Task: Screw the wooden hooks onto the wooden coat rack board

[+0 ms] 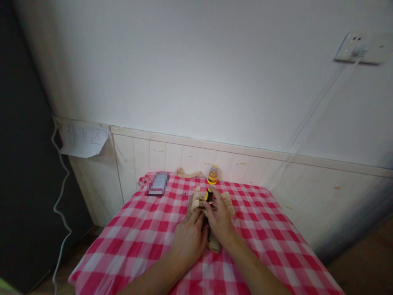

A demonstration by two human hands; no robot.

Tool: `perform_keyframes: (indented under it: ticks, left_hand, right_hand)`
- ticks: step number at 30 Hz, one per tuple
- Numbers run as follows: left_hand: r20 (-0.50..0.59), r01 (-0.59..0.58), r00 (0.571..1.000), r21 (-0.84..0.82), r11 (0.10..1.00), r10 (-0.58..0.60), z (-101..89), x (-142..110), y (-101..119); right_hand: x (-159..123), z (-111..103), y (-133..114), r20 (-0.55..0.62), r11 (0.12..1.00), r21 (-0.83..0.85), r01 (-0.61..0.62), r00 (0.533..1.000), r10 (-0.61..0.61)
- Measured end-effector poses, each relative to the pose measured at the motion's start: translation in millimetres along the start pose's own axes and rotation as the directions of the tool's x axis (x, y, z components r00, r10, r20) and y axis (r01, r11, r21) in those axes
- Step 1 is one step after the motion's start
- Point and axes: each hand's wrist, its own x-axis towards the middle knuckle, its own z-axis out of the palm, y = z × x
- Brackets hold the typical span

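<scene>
My left hand point(190, 231) holds the wood point(195, 204) under it — to steady it, I think — my right hand point(218, 215) grips the tool point(208, 194).

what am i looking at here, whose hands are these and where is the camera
There is no machine: these are a person's own bare left hand and right hand. The single picture comes from a camera worn on their head, looking forward and down.

The right hand holds a small yellow-and-black tool, perhaps a screwdriver; its tip is hard to make out. The left hand is at a light wooden piece.

A red-and-white checked tablecloth lies beneath. Farther back on it are a pixelated, phone-like slab and a small bottle with a yellow cap.
</scene>
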Motion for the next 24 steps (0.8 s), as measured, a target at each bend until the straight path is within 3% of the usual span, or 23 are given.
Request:
perform_keyframes:
  ticks: [14, 24]
  left_hand:
    - [0.000, -0.004, 1.000, 0.004, 1.000, 0.004, 1.1, -0.3, -0.7]
    - [0.016, -0.007, 1.000, -0.019, 1.000, 0.008, 0.3, 0.7, -1.1]
  right_hand:
    - [0.1, -0.2, 2.4, -0.017, 0.997, 0.028, -0.066, 0.998, 0.066]
    - [-0.6, -2.6, -4.5, -0.005, 0.999, -0.007, -0.033, 0.999, 0.033]
